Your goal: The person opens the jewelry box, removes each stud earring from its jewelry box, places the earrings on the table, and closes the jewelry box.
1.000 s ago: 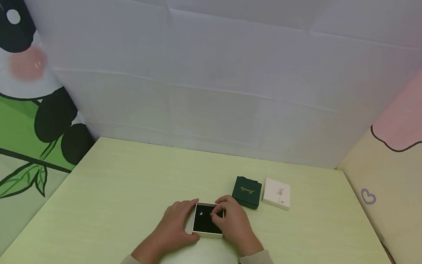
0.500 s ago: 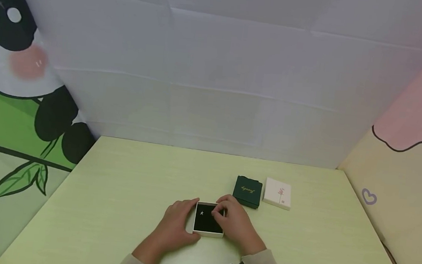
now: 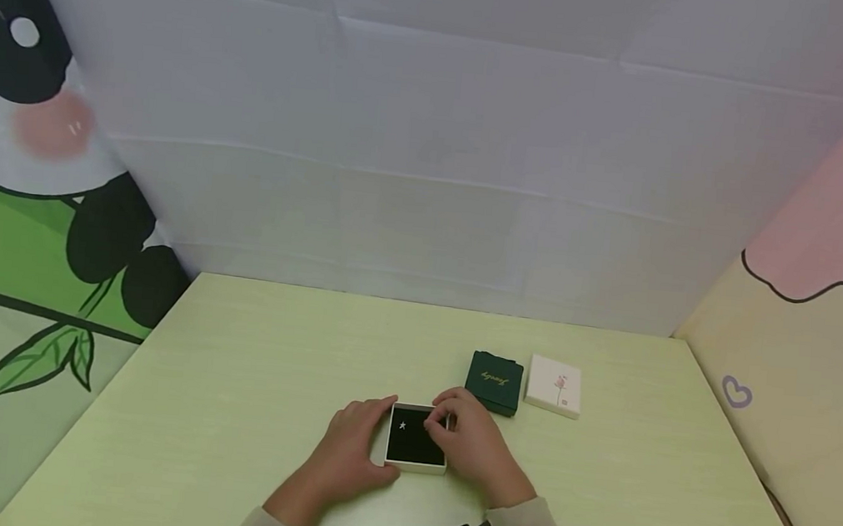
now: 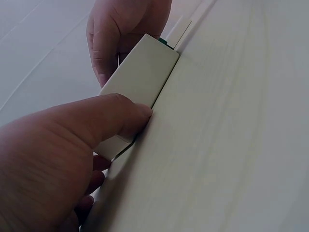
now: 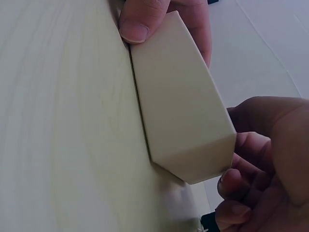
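A small white box (image 3: pixel 414 468) with a black insert (image 3: pixel 407 447) sits on the table between both hands. A tiny silver star-shaped piece (image 3: pixel 402 425) lies on the insert's left part. My left hand (image 3: pixel 348 450) grips the box from the left, thumb on the near side and a finger at the far corner; in the left wrist view its thumb presses the box wall (image 4: pixel 140 72). My right hand (image 3: pixel 471 447) bends over the box's right side, thumb and index fingertips meeting above the insert. Whether they pinch something is hidden, and the right wrist view shows only the box's outside (image 5: pixel 181 92).
Behind the right hand lies a dark green box (image 3: pixel 494 384) with gold lettering. To its right is a flat white box or lid (image 3: pixel 554 387) with a printed flower. The pale table (image 3: pixel 271 350) ends at a white cloth backdrop (image 3: pixel 433 130).
My right wrist and sleeve have shifted slightly to the right, its fingertips staying over the insert. The left hand and the white box hold their place.
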### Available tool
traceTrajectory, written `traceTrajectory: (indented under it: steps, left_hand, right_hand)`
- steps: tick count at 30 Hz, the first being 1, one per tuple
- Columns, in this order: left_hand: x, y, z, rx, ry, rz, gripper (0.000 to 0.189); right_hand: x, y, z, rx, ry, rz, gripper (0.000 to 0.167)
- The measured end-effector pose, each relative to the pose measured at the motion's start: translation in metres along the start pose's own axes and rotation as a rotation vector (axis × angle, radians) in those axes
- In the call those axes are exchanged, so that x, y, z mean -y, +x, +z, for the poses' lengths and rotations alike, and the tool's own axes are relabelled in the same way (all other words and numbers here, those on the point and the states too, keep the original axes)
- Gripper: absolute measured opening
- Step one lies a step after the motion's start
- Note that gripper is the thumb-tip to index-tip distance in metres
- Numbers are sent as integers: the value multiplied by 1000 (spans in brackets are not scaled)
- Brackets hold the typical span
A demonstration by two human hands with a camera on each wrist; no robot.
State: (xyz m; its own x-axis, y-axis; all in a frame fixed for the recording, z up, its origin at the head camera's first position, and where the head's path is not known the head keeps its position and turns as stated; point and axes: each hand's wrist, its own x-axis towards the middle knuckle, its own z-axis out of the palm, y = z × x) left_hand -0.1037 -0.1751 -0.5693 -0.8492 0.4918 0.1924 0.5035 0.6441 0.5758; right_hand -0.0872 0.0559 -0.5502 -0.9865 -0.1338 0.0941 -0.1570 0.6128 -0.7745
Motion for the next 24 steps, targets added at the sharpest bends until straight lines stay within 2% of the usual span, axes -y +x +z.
traceTrajectory:
  steps: [10, 16, 19, 24]
  left_hand:
    - [3, 0, 2, -1, -4, -1, 95]
    - [4, 1, 1, 9, -8, -12, 95]
    - [4, 0, 2, 3, -3, -12, 95]
    - [2, 0, 2, 4, 0, -11, 94]
  right_hand:
    - [6, 1, -6, -33, -26, -15, 17]
    - [13, 11, -13, -53, -61, -33, 14]
    - [15, 20, -16, -69, -118, -48, 13]
    - [19, 33, -18, -98, -312, -72, 13]
